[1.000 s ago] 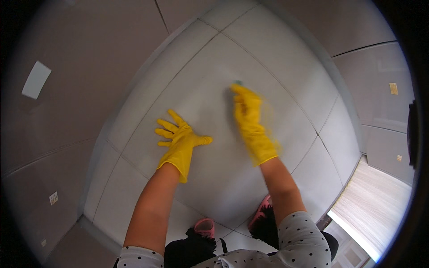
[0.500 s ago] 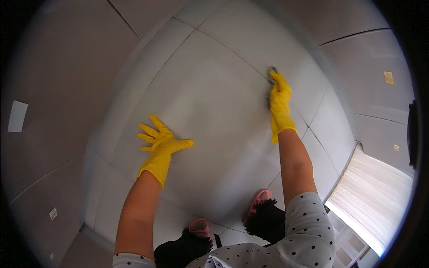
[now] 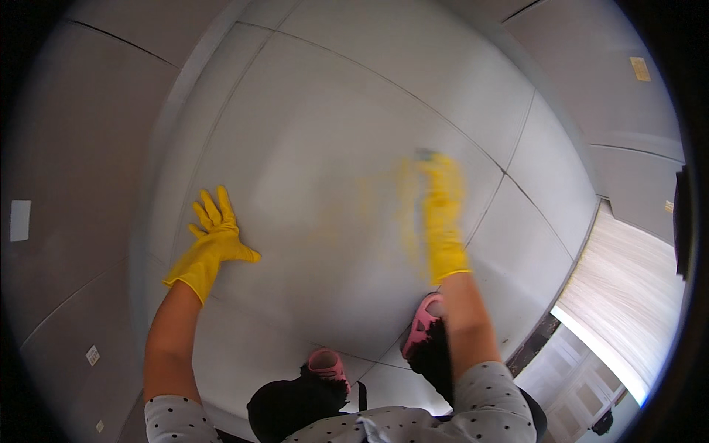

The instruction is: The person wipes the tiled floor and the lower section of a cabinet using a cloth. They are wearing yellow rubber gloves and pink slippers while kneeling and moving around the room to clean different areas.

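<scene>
Head view: the right grip (image 3: 443,196), in a yellow rubber glove, is blurred, but its fingers are together and clamped on a small dark-green pad (image 3: 426,154). The pad shows only in part, at the fingertips on the grip's far side, against the grey tiled floor (image 3: 354,96); its exact shape cannot be told. The left grip (image 3: 210,240), gloved alike, is well apart to the left and slightly nearer the body; its fingers are spread apart, palm down on the floor, holding nothing visible. A dark tile joint runs just beyond and to the right of the right grip. Nearer the body than the right grip are two pink slippers (image 3: 422,323), both worn. Brown-grey panels (image 3: 81,148) stand left of the left grip; a pale wood-grained surface (image 3: 620,288) lies to the right grip's right.
</scene>
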`<state>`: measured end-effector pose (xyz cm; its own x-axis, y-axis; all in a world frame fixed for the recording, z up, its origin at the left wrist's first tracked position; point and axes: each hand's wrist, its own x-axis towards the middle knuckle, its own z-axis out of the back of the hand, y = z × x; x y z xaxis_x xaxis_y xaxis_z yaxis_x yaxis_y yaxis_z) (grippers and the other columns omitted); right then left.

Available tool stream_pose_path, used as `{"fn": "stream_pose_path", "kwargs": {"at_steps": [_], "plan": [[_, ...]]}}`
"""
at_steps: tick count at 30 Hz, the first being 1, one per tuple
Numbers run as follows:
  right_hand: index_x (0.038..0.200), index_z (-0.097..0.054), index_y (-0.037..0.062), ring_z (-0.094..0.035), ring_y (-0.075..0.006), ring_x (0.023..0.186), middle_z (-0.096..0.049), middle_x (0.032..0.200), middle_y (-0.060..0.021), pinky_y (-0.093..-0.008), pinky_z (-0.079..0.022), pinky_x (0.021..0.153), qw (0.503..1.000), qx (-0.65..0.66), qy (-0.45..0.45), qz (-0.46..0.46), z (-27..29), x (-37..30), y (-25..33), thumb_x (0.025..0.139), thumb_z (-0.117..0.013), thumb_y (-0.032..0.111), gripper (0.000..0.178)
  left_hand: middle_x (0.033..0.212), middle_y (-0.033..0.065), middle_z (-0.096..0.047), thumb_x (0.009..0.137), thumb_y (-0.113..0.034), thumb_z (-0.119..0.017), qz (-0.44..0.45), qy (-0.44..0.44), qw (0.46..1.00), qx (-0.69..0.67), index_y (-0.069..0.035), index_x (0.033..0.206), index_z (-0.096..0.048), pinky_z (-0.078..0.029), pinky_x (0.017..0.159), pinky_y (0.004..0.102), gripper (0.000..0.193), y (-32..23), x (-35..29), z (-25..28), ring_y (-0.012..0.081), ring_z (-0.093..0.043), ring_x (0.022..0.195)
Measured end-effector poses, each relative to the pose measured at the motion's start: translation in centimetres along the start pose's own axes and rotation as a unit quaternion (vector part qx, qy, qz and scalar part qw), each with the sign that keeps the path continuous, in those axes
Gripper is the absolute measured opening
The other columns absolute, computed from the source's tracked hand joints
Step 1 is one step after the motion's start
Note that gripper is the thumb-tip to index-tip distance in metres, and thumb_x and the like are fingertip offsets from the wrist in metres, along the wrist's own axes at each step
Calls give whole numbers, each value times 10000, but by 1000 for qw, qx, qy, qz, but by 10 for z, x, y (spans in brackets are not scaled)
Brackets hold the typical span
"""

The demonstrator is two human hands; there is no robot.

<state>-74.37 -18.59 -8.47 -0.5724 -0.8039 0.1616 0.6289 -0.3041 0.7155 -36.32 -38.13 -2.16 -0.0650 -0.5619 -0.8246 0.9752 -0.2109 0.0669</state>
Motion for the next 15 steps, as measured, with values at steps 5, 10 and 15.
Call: {"fn": "stream_pose_path", "kwargs": {"at_steps": [5, 10, 15], "plan": [[1336, -653, 84, -603, -221, 1245, -628, 1407, -104, -351, -506, 1012, 803, 315, -335, -379, 144, -39, -129, 1041, -527, 89, 320, 1631, 348, 264, 463, -431, -1017, 7, -32, 999, -11, -130, 1608, 261, 23, 1156, 741, 1742, -22, -4, 1, 554, 209, 1513], [1383, -616, 85, -667, -287, 1074, -702, 1245, -126, -365, -521, 951, 993, -24, -102, -55, 52, 22, -2, 1003, -579, 117, 383, 1627, 355, 264, 450, -459, -1014, 28, -41, 999, -21, -133, 1607, 263, 29, 1151, 746, 1754, -23, -6, -2, 557, 218, 1509], [1295, -689, 119, -567, -370, 1293, -651, 1344, -158, -489, -423, 1120, 934, 154, 144, 290, -174, 35, 163, 959, -565, 167, 361, 1624, 366, 257, 464, -498, -1001, 54, -19, 998, -14, -120, 1603, 268, 18, 1145, 757, 1747, -30, -6, 2, 562, 232, 1501]]}}
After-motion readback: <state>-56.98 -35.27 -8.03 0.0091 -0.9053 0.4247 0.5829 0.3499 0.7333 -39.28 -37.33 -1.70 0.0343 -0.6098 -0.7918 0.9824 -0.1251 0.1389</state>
